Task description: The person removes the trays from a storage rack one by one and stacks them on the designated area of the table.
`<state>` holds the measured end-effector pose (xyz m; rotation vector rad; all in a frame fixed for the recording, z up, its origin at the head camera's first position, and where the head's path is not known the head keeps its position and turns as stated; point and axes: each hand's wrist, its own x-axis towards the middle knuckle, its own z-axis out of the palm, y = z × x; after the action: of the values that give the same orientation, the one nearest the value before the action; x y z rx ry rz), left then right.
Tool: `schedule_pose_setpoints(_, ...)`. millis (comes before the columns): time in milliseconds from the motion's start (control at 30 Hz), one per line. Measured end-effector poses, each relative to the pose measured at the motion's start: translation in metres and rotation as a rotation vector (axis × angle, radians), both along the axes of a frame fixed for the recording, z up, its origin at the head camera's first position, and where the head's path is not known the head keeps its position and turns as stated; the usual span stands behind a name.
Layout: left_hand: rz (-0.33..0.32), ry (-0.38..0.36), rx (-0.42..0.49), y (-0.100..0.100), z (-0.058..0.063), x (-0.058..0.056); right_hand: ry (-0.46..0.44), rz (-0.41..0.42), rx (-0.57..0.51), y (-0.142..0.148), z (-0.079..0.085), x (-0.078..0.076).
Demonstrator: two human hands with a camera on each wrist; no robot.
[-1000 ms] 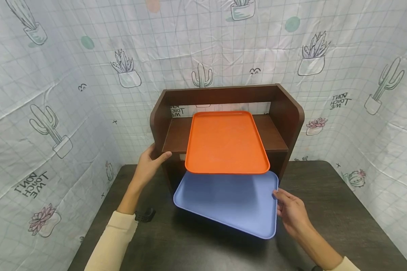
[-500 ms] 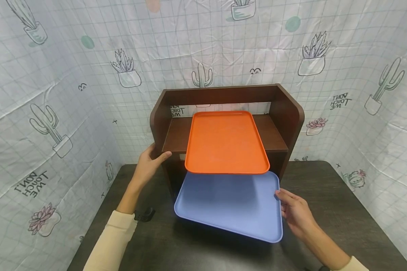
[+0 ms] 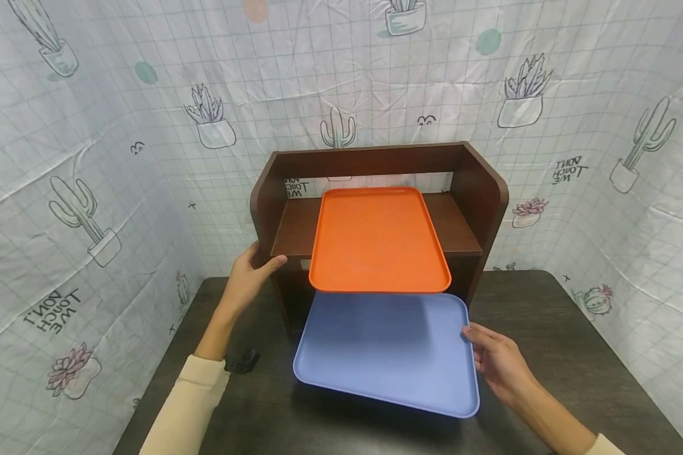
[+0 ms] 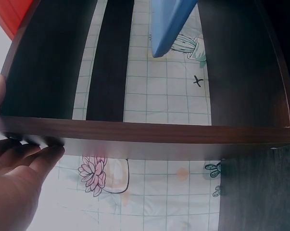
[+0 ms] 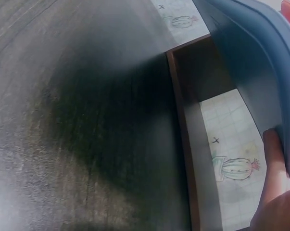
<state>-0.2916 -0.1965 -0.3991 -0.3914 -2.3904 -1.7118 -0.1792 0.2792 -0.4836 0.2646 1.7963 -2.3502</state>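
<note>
A blue rectangular tray (image 3: 387, 354) juts out, skewed, from the lower level of a dark brown wooden shelf (image 3: 484, 189). My right hand (image 3: 503, 366) pinches its right edge, thumb on top; in the right wrist view a finger (image 5: 274, 168) presses against the tray's underside. The tray is held above the table, its far end hidden beneath an orange tray (image 3: 380, 246), which lies on the upper level and overhangs the front. My left hand (image 3: 245, 281) grips the shelf's left side panel (image 4: 159, 134), thumb at the front edge and fingers along the outer face.
The shelf stands on a dark wood-grain table (image 3: 523, 303). Behind and on both sides hangs a white grid-patterned cloth (image 3: 375, 76) printed with cacti. A small black strapped object (image 3: 243, 361) shows beside my left wrist.
My right hand has drawn the blue tray forward and slightly right, so more of it shows in front of the shelf. The left hand and orange tray have stayed put.
</note>
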Motion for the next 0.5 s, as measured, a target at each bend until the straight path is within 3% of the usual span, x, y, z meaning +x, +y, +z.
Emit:
schedule_pose_setpoints(300,-0.008,0.001,0.01,-0.001,-0.002,-0.001,0.035,0.056,-0.039,0.007,-0.014,0.001)
schedule_pose_setpoints(500,-0.007,-0.005,-0.002,-0.001,-0.001,-0.001,0.006,0.077,-0.012,0.008,-0.021,0.004)
